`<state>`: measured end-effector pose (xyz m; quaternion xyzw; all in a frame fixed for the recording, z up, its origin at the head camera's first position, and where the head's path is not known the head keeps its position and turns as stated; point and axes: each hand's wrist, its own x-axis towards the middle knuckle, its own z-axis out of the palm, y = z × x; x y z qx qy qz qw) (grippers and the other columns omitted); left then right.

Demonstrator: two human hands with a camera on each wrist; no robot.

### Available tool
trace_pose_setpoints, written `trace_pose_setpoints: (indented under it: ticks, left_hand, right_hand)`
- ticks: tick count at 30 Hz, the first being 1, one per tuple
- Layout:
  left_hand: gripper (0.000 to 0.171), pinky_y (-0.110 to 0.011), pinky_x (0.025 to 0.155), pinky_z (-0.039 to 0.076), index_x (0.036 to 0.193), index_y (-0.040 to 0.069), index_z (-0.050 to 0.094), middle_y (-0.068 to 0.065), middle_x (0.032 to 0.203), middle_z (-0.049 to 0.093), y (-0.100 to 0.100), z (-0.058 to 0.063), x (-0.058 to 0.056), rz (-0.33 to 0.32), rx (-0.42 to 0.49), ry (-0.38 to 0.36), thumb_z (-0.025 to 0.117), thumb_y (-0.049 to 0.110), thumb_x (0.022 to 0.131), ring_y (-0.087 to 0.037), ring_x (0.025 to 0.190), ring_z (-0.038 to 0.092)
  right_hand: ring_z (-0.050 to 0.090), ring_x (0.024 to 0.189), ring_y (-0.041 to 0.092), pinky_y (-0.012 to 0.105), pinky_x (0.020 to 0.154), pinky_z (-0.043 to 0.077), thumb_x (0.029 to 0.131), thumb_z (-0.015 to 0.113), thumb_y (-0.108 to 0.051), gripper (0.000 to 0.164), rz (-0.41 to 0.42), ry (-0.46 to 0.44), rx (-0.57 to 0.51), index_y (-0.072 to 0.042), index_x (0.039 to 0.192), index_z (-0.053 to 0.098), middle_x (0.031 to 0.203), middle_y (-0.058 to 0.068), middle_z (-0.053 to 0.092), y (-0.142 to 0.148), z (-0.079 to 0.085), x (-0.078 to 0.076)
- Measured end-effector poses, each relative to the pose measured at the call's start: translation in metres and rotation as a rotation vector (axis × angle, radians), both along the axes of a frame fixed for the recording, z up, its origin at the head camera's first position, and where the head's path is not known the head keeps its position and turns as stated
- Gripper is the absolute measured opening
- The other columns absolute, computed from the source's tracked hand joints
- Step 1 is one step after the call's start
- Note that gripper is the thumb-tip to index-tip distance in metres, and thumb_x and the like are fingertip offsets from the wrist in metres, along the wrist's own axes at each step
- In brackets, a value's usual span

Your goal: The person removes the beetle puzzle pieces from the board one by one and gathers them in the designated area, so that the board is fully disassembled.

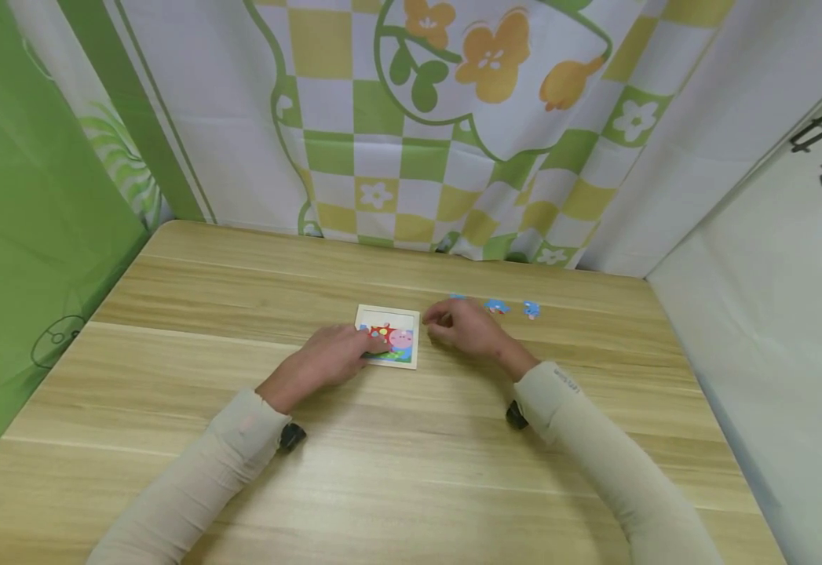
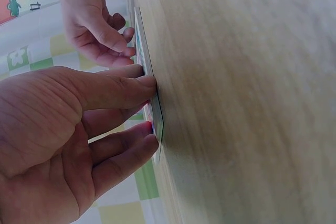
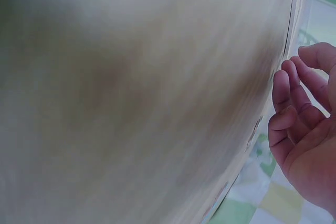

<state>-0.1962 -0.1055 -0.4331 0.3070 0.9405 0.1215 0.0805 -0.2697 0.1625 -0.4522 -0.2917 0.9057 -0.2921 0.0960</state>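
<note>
A small jigsaw puzzle (image 1: 401, 341) in a pale wooden frame lies flat on the table, with a pink pig's face and a red part in its lower picture; its upper area is bare. My left hand (image 1: 336, 353) rests on the puzzle's left part, fingertips touching the picture and thumb (image 2: 139, 88) at the near edge. Just right of the frame, my right hand (image 1: 470, 329) hovers with loosely bent fingers; no piece shows between thumb and fingers. Beyond it lie loose blue puzzle pieces, one in the middle (image 1: 496, 306), one at right (image 1: 531, 310), and one partly hidden (image 1: 457, 297).
The wood-grain table (image 1: 382, 471) spreads around the puzzle. A checked curtain (image 1: 375, 165) hangs along its far edge, with a green cloth (image 1: 36, 196) at the left and a white panel (image 1: 778, 314) at the right.
</note>
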Motion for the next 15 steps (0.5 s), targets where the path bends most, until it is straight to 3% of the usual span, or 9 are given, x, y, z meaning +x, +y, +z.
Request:
trace_pose_setpoints:
  ticks: [7,15]
  left_hand:
    - [0.041,-0.039,0.063,0.051,0.133,0.025,0.073,-0.012,0.107,0.072,0.0,0.0,-0.001,-0.003,-0.004,-0.007,0.069,0.005,0.097,-0.022,0.073,0.058]
    - [0.041,-0.04,0.063,0.051,0.132,0.025,0.073,-0.011,0.102,0.072,0.0,-0.001,-0.002,-0.018,-0.009,0.011,0.069,0.005,0.096,-0.022,0.073,0.06]
  right_hand:
    - [0.066,0.088,0.013,0.034,0.082,0.054,0.097,0.074,-0.014,0.017,0.026,-0.049,-0.035,-0.005,0.112,0.075,0.098,0.0,0.071,-0.012,0.0,0.009]
    - [0.063,0.09,0.013,0.034,0.084,0.051,0.092,0.08,-0.023,0.029,0.013,-0.019,0.027,-0.008,0.116,0.075,0.102,-0.001,0.069,-0.018,0.0,0.013]
